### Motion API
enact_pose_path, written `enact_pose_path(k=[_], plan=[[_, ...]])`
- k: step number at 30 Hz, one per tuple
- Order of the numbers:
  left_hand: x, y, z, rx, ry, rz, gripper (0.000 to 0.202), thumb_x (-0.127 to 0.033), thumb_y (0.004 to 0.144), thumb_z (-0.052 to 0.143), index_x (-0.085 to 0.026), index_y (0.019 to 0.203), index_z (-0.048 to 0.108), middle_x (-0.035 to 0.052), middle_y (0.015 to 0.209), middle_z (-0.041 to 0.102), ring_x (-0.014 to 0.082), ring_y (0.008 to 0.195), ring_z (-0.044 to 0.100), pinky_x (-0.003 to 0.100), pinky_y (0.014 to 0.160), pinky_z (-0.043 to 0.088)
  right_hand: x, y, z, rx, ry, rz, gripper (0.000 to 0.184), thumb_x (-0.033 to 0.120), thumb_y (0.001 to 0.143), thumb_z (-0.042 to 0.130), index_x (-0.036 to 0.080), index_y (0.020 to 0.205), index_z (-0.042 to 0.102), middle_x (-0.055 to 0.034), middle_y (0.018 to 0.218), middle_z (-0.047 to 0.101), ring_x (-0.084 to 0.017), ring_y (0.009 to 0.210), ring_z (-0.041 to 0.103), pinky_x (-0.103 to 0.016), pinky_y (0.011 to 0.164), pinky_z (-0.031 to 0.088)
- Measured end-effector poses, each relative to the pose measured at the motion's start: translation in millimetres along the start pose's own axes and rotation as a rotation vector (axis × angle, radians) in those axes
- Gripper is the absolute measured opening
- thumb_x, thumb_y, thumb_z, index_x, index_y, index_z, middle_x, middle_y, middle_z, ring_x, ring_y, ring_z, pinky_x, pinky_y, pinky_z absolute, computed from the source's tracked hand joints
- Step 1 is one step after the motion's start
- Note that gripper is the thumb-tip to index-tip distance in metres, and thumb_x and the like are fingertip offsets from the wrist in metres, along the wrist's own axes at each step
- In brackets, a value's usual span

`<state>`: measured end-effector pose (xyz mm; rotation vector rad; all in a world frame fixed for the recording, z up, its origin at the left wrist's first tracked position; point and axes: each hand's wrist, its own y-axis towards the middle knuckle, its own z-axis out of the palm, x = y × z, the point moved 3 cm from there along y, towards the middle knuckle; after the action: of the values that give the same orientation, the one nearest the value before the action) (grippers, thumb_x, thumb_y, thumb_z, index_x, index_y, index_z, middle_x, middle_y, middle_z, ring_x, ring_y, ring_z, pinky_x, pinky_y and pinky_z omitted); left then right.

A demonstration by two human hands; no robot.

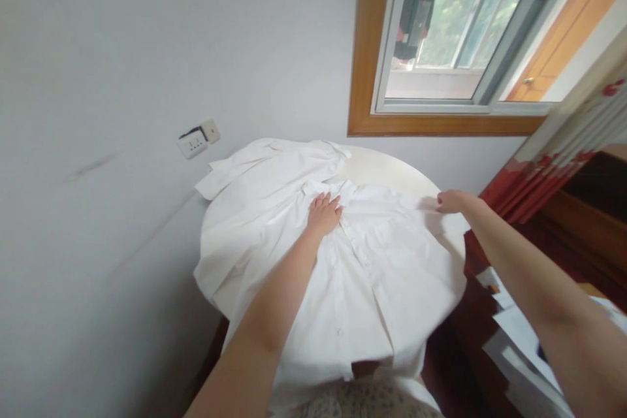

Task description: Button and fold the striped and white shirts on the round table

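Note:
A white button-up shirt (353, 287) lies spread over a round white table (379, 166), its collar toward the far side and its lower hem hanging over the near edge. My left hand (324, 214) rests flat on the shirt just below the collar, fingers spread. At the table's right edge, my right hand (448, 201) is closed on the shirt's sleeve and pulls it taut. Another white garment (274, 166) lies behind and to the left, partly under the shirt; where one ends and the other begins is hard to see.
Behind the table is a pale wall with a power socket (192, 143). A wood-framed window (362, 124) is at the upper right, beside a red and white curtain (524, 183). White papers (519, 339) are stacked at the lower right.

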<state>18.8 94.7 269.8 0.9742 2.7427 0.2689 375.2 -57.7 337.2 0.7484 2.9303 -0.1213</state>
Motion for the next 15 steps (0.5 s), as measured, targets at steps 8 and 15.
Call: enact_pose_path(k=[8, 15], plan=[[-1, 0, -1.1, -0.018, 0.010, 0.004, 0.049, -0.044, 0.095, 0.032, -0.028, 0.139, 0.045, 0.0046, 0.150, 0.037, 0.0257, 0.140, 0.027, 0.044, 0.114, 0.023, 134, -31, 11, -0.162, 0.171, -0.417, 0.042, 0.026, 0.095, 0.035, 0.020, 0.133, 0.052, -0.0082, 0.142, 0.046, -0.021, 0.130, 0.042, -0.037, 0.110, 0.030], [1, 1, -1.6, -0.025, -0.011, 0.012, 0.047, -0.040, 0.095, 0.033, -0.026, 0.138, 0.046, 0.0065, 0.148, 0.039, 0.0263, 0.139, 0.029, 0.045, 0.114, 0.024, 165, -44, 50, -0.079, 0.233, -0.182, 0.072, 0.069, 0.090, 0.017, 0.029, 0.149, 0.025, -0.0064, 0.157, 0.014, -0.031, 0.144, 0.012, -0.068, 0.108, 0.010]])
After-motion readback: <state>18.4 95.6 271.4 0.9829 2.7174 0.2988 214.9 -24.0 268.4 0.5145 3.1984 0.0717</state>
